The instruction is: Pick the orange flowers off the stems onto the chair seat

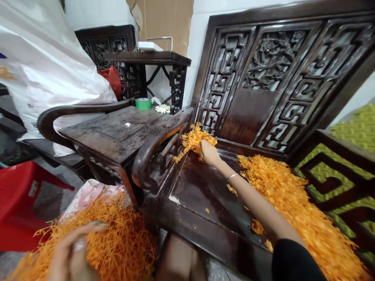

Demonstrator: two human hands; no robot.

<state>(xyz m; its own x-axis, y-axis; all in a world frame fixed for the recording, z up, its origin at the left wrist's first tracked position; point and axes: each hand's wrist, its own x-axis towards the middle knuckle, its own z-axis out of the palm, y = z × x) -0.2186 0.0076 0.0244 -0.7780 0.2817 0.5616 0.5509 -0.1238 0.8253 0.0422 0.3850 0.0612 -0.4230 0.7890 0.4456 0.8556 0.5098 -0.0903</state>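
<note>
My right hand (pixel 209 153) reaches across the dark wooden chair seat (pixel 199 183), its fingers closed on a clump of small orange frilly pieces (pixel 195 138) by the left armrest. To the right of that forearm, a large heap of similar orange pieces (pixel 281 187) covers part of the seat, and a few loose bits lie in between. At the lower left, my left hand (pixel 76 251) hovers over a pile of thin orange strands (pixel 120 234). Its thumb and forefinger are apart, slightly blurred, with nothing visible between them.
A dark wooden side table (pixel 108 128) carries a roll of green tape (pixel 143 103) and small pale pieces (pixel 163 108). Left of it are a large white sack (pixel 55 74) and a red plastic stool (pixel 20 199). A pink-and-white patterned bag (pixel 92 193) sits behind the strands.
</note>
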